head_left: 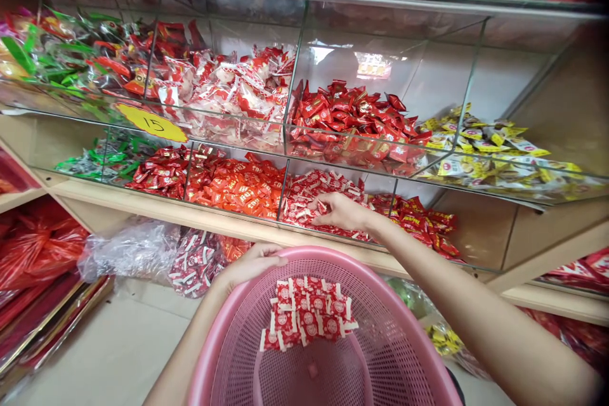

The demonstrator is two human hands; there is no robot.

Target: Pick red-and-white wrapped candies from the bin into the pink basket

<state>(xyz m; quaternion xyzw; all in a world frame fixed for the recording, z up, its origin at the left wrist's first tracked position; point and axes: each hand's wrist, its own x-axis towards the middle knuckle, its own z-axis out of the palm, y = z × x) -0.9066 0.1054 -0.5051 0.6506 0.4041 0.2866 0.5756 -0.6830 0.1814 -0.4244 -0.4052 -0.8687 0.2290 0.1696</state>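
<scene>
Pinching what looks like one red-and-white candy (322,208) at their tips, the fingers of your right hand (340,210) reach into the low glass bin (282,191), just over a heap of the same red-and-white candies (328,185). Each piece should be light and small, with a slick wrapper that may slide on its neighbours; the filling could be firm or soft, and you cannot tell which by sight. Take hold across the plump middle, or by a pale crimped end if the piece lies deep, and squeeze gently, since a hard pinch might split the wrapper.

Nearer to you, a patch of matching candies (309,311) lies inside the pink basket (328,254), in overlapping rows. Your left hand (254,263) grasps the basket's rim, fingers curled over it. The basket is probably light and a little flexible, so the thick rim is the sound place to grip.

Your right hand covers part of the heap, and the candy at its tips shows only in part. Whether the patch rests on the basket floor or the far wall is hard to judge. The basket's near side is cut off, and a pale square (313,370) at its bottom stays unclear.
</scene>
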